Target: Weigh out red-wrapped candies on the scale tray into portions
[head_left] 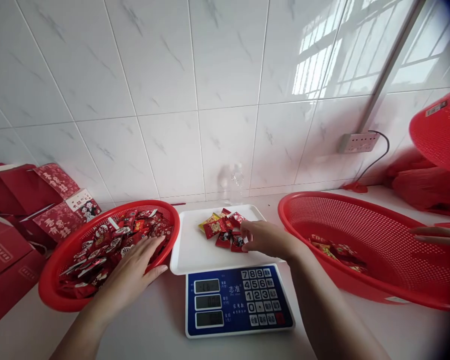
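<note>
1. The right hand [270, 237] was held with bent fingers against a dark-red candy packet [237, 242]; whether it was gripped cannot be told.
2. The left hand [140, 267] was held apart from it, opened flat, over the rim and candies of the left red basket [176, 226].
3. That basket was heaped with wrapped candies [123, 237]; on the white scale tray [187, 250], a small red-and-gold candy pile [219, 227] was gathered.
4. The right red basket [322, 212] was sparsely filled; above its far side another person's hand [440, 235] was seen.
5. The digital scale [240, 301] was set on a white tabletop [146, 332], backed by a marbled tile wall [165, 65].
</note>
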Tool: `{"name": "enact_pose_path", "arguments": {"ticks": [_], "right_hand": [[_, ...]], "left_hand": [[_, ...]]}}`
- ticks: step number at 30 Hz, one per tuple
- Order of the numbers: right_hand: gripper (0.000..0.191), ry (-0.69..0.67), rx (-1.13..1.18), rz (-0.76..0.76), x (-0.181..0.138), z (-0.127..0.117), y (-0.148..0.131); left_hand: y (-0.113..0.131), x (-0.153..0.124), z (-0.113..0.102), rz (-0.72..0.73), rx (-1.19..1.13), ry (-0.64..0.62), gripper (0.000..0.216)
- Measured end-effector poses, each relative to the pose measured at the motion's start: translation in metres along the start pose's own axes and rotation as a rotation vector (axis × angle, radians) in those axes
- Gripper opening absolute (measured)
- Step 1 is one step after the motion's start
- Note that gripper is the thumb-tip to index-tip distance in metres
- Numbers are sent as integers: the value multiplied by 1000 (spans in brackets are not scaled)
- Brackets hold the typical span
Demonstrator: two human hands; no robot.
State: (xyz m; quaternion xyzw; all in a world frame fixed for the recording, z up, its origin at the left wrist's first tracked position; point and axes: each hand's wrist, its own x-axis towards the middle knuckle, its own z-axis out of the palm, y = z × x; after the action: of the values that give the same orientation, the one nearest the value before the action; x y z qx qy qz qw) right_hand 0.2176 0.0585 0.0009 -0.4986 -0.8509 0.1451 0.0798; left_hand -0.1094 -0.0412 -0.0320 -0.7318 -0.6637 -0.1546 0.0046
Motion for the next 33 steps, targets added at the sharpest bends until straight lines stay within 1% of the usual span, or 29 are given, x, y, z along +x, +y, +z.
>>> {"name": "enact_pose_path", "arguments": {"ticks": [5,11,16,19,22,26,29,33], "right_hand": [[10,41,-12,46,6,1,3],[16,94,6,30,-1,-7,4],[24,116,53,40,-9,-15,3],[28,140,69,24,-11,-15,4],[29,162,67,-25,-13,-13,6],[30,180,58,-73,-12,-11,11],[31,172,60,-63,-13,-12,12],[33,153,69,-44,-18,-18,10]], "left_hand": [[2,-6,-6,-20,13,-27,55],[9,-6,-18,-32,86,-126,52],[8,-4,-21,-16,100,-142,55],[10,-4,-23,-54,90,-162,56],[10,-4,-28,-133,46,-192,56],[-1,0,-36,-214,-46,-205,51],[-15,4,-39,-244,-38,-258,49],[-33,9,-40,-226,-11,-328,58]]}}
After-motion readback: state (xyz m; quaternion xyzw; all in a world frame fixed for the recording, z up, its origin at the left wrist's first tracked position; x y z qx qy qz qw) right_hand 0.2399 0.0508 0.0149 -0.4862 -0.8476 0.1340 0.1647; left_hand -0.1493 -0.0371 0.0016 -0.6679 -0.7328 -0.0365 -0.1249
